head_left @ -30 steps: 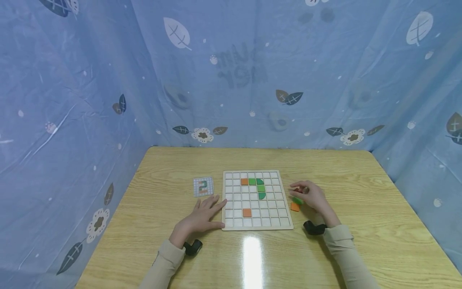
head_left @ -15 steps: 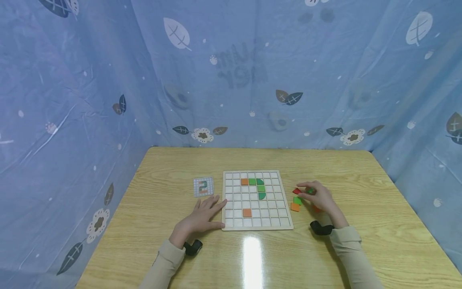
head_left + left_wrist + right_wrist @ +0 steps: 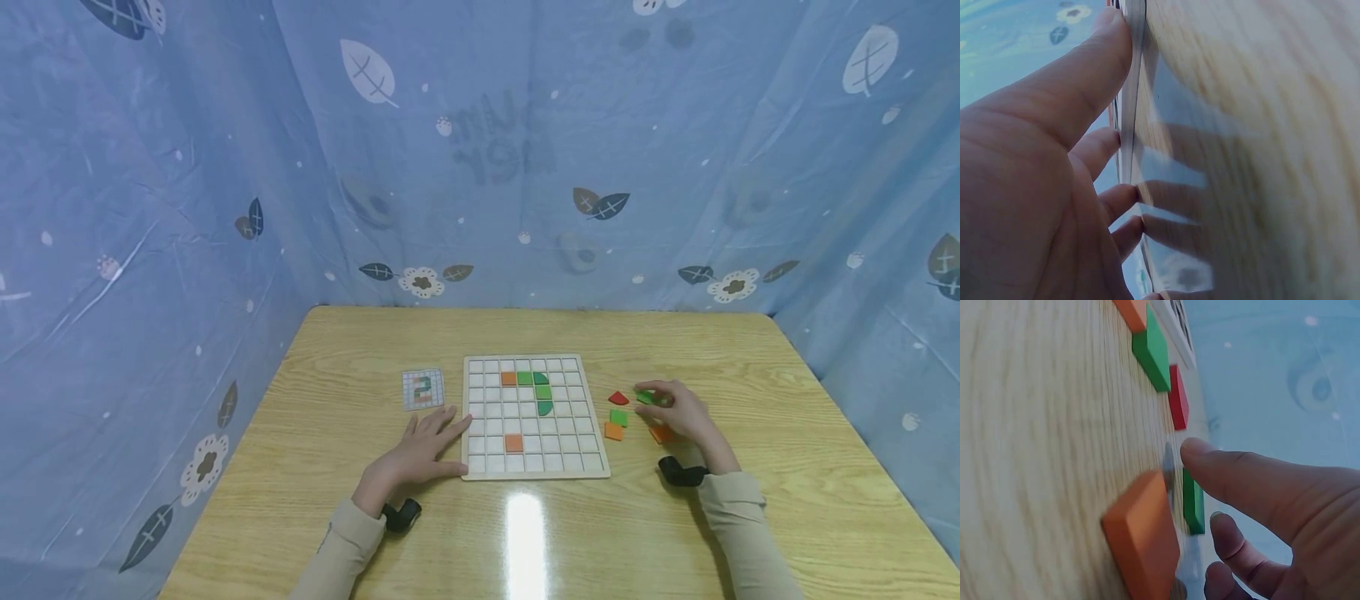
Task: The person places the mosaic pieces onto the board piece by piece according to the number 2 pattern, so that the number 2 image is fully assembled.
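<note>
A white grid board (image 3: 486, 417) lies mid-table. It holds a top row of one orange tile (image 3: 508, 377) and green tiles (image 3: 542, 392) that curve downward, plus a lone orange tile (image 3: 513, 442) lower down. My left hand (image 3: 442, 425) lies flat on the table, fingertips (image 3: 1124, 34) against the board's left edge. My right hand (image 3: 651, 398) is right of the board, thumb and fingers pinching a small green piece (image 3: 645, 397) (image 3: 1194, 503) that sits on the table. An orange piece (image 3: 662, 433) (image 3: 1142, 534) lies just under that hand.
Loose pieces lie between the board and my right hand: a red one (image 3: 618, 398), a green square (image 3: 618, 417) and an orange square (image 3: 613, 431). A small pattern card (image 3: 422, 388) sits left of the board. Blue patterned cloth walls enclose the wooden table (image 3: 750, 517).
My right hand has slid to the right, away from the board, uncovering the red, green and orange pieces, and now holds a green piece. The left hand has stayed put.
</note>
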`<state>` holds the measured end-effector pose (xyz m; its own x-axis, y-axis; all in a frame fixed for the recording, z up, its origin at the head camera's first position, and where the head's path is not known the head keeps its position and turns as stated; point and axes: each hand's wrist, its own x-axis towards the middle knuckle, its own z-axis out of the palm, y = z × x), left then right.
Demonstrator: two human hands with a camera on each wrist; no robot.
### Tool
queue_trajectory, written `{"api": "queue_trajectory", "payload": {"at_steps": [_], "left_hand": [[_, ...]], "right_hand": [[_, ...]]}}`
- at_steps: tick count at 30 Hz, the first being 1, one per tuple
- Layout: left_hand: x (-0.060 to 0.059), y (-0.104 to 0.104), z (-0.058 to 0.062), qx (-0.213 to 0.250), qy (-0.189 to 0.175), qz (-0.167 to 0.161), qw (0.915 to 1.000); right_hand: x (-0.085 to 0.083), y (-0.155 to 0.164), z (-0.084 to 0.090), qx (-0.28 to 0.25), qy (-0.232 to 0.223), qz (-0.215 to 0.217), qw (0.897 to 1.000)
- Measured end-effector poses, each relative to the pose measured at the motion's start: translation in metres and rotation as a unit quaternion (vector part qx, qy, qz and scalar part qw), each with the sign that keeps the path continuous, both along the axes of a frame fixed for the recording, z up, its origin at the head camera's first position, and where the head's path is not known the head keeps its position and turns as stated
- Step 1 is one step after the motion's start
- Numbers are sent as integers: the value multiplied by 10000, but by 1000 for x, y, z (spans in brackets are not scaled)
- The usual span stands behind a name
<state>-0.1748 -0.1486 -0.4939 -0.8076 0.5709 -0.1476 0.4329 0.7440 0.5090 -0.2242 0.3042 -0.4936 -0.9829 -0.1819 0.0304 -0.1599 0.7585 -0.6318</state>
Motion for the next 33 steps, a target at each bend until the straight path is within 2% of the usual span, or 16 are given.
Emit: {"api": "queue_trajectory", "payload": {"at_steps": [9,23,33], "left_hand": [[0,-1,0,-29,-14,57,10000],[0,-2,3,-2,-2,27,10000],[-1,0,-1,-43,-24,-37,10000]], "right_hand": [[0,12,-1,51,-68,-65,9999],[-2,15,-3,115,-261,-425,9987],[2,18,-7,18,-239,-462,9986]]}}
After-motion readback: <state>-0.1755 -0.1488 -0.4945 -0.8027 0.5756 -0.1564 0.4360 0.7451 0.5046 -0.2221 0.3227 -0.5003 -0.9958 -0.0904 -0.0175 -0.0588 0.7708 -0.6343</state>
